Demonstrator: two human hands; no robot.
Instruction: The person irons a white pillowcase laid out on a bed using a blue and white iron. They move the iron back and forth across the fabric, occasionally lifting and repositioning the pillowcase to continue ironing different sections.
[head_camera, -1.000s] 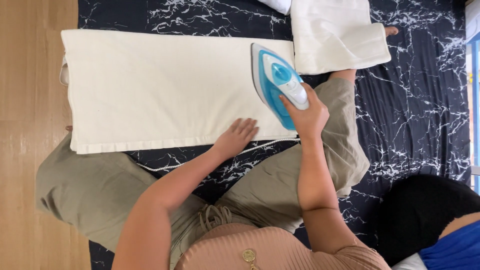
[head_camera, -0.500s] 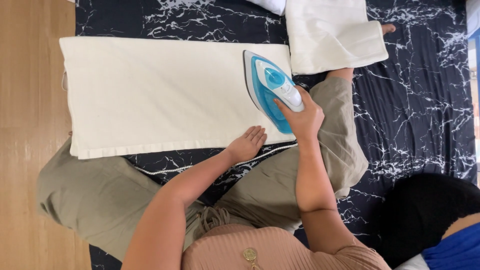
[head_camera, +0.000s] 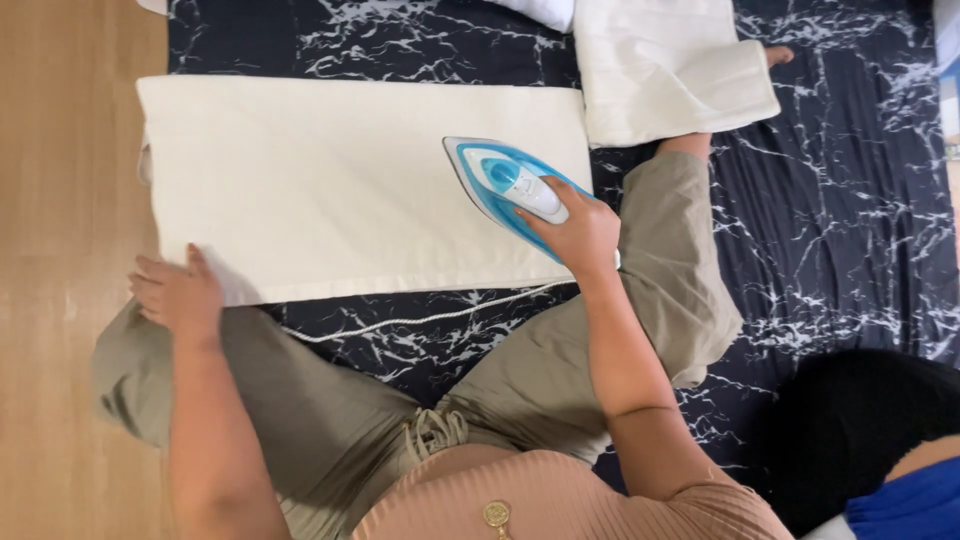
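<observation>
A long cream cloth (head_camera: 330, 180) lies flat on a dark marbled mat (head_camera: 840, 200). A blue and white iron (head_camera: 505, 185) rests on the cloth's right part, its tip pointing left. My right hand (head_camera: 575, 230) grips the iron's handle from behind. My left hand (head_camera: 180, 295) rests on the cloth's near left corner, fingers curled at the edge. A white cord (head_camera: 420, 320) runs along the mat just below the cloth's near edge.
A folded cream cloth (head_camera: 665, 65) lies at the mat's far right, next to the long cloth. Wooden floor (head_camera: 70, 200) borders the mat on the left. My legs in olive trousers (head_camera: 560, 370) are crossed on the mat. A dark rounded object (head_camera: 860, 430) sits at the lower right.
My left hand has slid from the middle of the cloth's near edge to its left corner. The iron has stayed on the cloth's right part under my right hand.
</observation>
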